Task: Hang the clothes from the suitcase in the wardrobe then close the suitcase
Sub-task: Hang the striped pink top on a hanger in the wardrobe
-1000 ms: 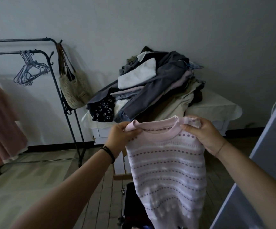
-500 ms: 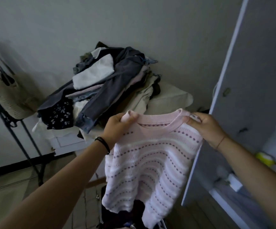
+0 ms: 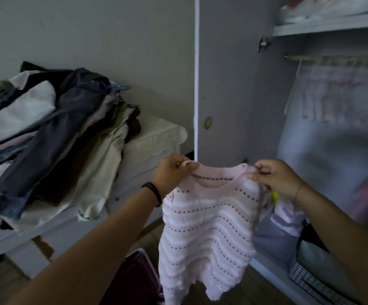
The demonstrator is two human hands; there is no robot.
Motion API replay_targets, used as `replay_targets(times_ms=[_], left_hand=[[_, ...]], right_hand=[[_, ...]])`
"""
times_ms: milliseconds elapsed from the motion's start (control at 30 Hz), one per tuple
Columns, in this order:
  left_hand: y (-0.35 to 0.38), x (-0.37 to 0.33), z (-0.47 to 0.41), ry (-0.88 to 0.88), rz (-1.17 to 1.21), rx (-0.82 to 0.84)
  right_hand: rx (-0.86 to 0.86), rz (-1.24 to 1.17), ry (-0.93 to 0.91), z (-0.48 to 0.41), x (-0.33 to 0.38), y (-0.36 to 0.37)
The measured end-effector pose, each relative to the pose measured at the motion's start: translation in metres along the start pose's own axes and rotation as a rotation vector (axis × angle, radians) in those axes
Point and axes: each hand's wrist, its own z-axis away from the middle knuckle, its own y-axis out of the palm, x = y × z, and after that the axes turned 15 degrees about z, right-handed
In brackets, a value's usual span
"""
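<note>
A pink knitted top [image 3: 207, 227] with white wavy stripes and rows of dots hangs in front of me. My left hand [image 3: 171, 170] pinches its left shoulder, and my right hand [image 3: 275, 176] pinches the right shoulder. The open wardrobe [image 3: 310, 95] fills the right side, its door [image 3: 225, 80] swung out behind the top. Inside, a hanging rail [image 3: 332, 59] carries pale, blurred garments [image 3: 337, 97]. A dark corner of the suitcase [image 3: 134, 276] shows below my left forearm.
A low white cabinet [image 3: 154, 146] on the left bears a tall pile of clothes [image 3: 53, 133]. Folded items and bags [image 3: 288, 234] sit on the wardrobe floor. A shelf [image 3: 328, 25] runs above the rail. Wooden floor shows at the bottom.
My view has swung right, off the clothes rack and onto the open wardrobe. Both hands have carried the pink top along with it, still held by the shoulders.
</note>
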Motion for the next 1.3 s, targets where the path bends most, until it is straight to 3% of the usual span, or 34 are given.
replay_targets(times_ms=[167,300,500,667,800,1067,1300], left_hand=[[0.081,0.013,-0.064,-0.005,-0.012,0.028],[0.151,0.024,-0.101,-0.067,0.036,0.046],[0.231,0.032,-0.157,-0.123,-0.005,0.021],[0.293,0.021,-0.205,-0.260,0.321,0.002],[0.334,0.005,-0.246,-0.287,0.529,0.189],[0.393,-0.027,-0.314,-0.292,0.685,0.419],[0.417,-0.037,-0.353,-0.293,0.723,0.622]], right_hand=[[-0.056,0.059,0.098,-0.010,-0.062,-0.055],[-0.242,0.077,0.131,-0.018,-0.099,-0.090],[-0.485,-0.094,0.225,-0.025,-0.149,-0.148],[-0.588,-0.113,0.294,-0.030,-0.177,-0.191],[-0.665,-0.063,0.439,-0.039,-0.210,-0.223],[-0.554,0.078,0.563,-0.085,-0.250,-0.269],[-0.820,0.169,0.577,-0.158,-0.251,-0.341]])
